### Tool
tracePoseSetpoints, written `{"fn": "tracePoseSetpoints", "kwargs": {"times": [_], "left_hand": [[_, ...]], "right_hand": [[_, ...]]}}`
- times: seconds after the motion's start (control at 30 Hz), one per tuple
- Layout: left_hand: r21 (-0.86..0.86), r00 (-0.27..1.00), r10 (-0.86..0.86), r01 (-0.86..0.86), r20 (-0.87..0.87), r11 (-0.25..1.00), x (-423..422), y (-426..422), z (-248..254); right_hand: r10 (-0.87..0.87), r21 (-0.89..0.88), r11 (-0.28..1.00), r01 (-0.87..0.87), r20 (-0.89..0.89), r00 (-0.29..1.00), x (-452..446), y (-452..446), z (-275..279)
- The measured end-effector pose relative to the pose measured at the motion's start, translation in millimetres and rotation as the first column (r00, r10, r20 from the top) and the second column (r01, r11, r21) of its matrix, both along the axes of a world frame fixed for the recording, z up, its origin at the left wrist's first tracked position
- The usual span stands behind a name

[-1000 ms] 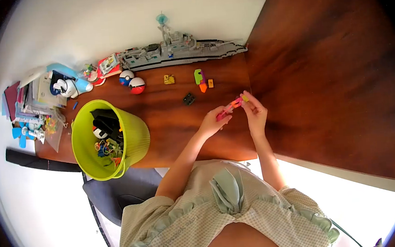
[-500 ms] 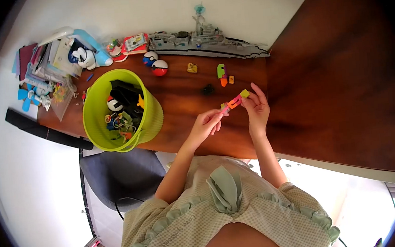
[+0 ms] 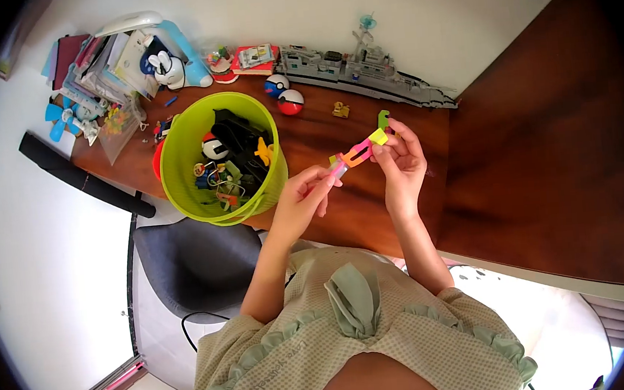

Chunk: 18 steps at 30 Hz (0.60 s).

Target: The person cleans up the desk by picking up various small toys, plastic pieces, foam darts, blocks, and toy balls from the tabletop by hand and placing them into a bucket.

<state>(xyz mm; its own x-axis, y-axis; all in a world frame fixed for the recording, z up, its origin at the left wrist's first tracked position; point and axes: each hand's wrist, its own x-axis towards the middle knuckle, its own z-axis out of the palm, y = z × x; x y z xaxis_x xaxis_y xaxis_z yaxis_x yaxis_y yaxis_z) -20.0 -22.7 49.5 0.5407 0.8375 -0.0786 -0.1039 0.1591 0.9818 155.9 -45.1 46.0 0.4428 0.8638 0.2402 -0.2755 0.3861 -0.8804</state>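
Note:
A slim toy of pink, orange and yellow plastic (image 3: 357, 154) is held up in front of me, tilted, with its yellow end up to the right. My left hand (image 3: 302, 200) is closed around its lower pink end. At the yellow end, my right hand (image 3: 402, 167) pinches it between thumb and fingers. Just beyond the right hand, a green plastic piece (image 3: 384, 118) is partly hidden by the fingers. A small gold-coloured piece (image 3: 340, 110) lies on the wooden desk (image 3: 308, 140) farther back.
A lime-green bucket (image 3: 276, 187) of mixed toys stands left of my hands. Two toy balls (image 3: 290, 102) and a grey brick-built ship (image 3: 365, 73) are at the back by the wall. Books (image 3: 89, 69) and a lamp (image 3: 185, 51) stand at the far left. A grey chair (image 3: 193, 267) is below.
The view has turned, so the desk things sit farther right in it. Both hands keep their hold on the toy, which looks larger and now hides the loose pieces behind it.

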Motion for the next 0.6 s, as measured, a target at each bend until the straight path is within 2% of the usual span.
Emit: {"fn": "tracePoseSetpoints", "kwargs": {"times": [0.17,0.6], "left_hand": [[0.039,0.997,0.044,-0.042,-0.058,0.998,-28.5,5.3,15.6],[0.082,0.983,0.166,-0.160,-0.076,0.984,-87.9,32.6,22.3]], "right_hand": [[0.045,0.007,0.999,-0.045,-0.011,0.999,-22.3,12.8,5.8],[0.160,0.044,0.986,-0.161,0.016,0.987,-75.1,52.4,10.6]]}}
